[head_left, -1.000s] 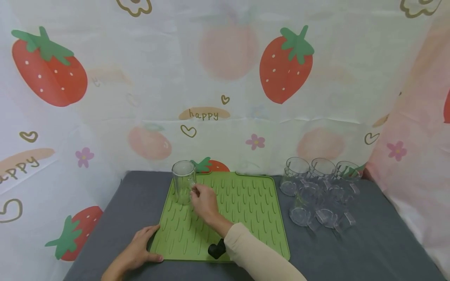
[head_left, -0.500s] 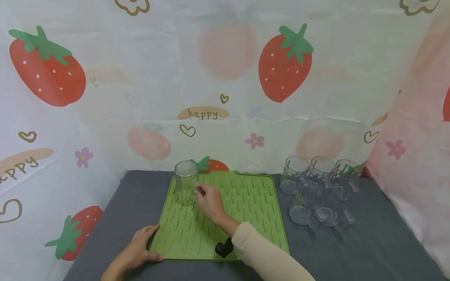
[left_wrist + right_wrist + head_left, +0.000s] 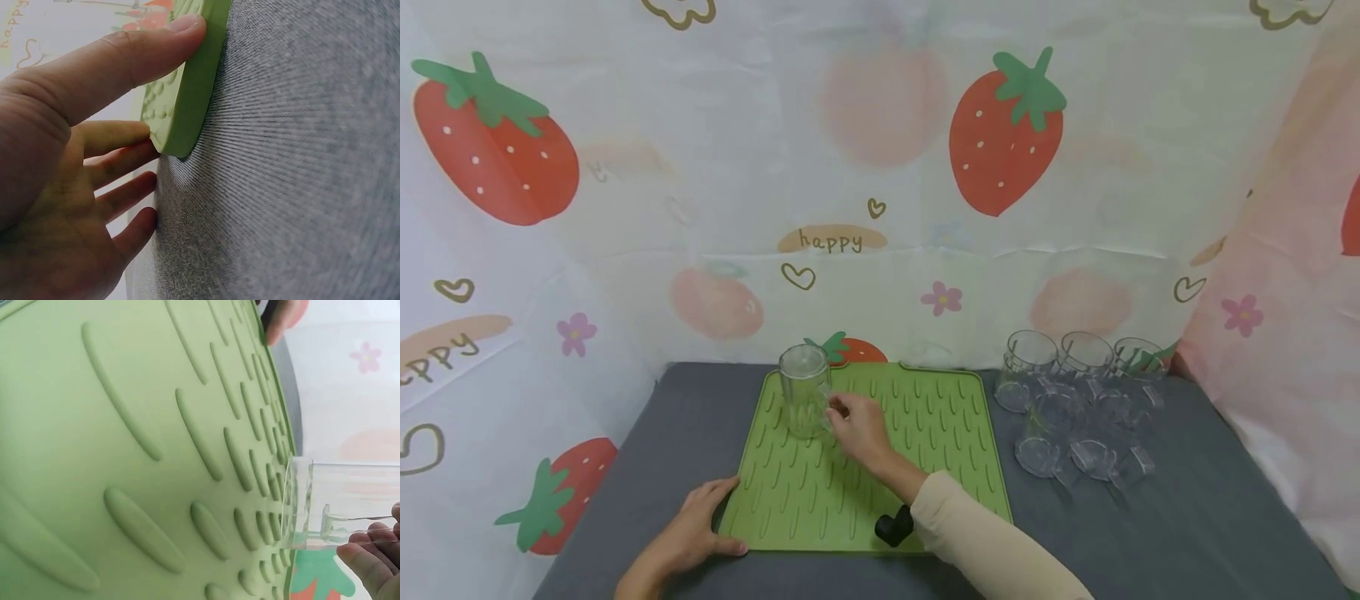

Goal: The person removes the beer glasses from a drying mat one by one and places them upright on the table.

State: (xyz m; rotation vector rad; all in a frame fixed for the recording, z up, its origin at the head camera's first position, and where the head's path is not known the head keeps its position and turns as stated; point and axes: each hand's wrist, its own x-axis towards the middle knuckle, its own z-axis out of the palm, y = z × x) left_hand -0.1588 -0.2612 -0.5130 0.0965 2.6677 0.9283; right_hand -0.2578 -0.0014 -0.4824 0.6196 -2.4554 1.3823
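A clear glass mug stands over the far left part of a green ridged mat. My right hand pinches the mug's handle from the right, thumb and fingers closed on it in the right wrist view. In that view one end of the mug is right at the ridges. My left hand lies at the mat's near left corner with its fingers spread. The left wrist view shows its thumb on the mat's edge, the other fingers reaching to the corner and the grey cloth.
Several more clear glass mugs stand grouped on the grey cloth to the right of the mat. A white curtain printed with strawberries hangs behind and at the sides. A black heart-shaped piece shows beside the right sleeve.
My right hand has moved a little to the right with the mug, still over the far left of the mat. My left hand has stayed at the mat's corner.
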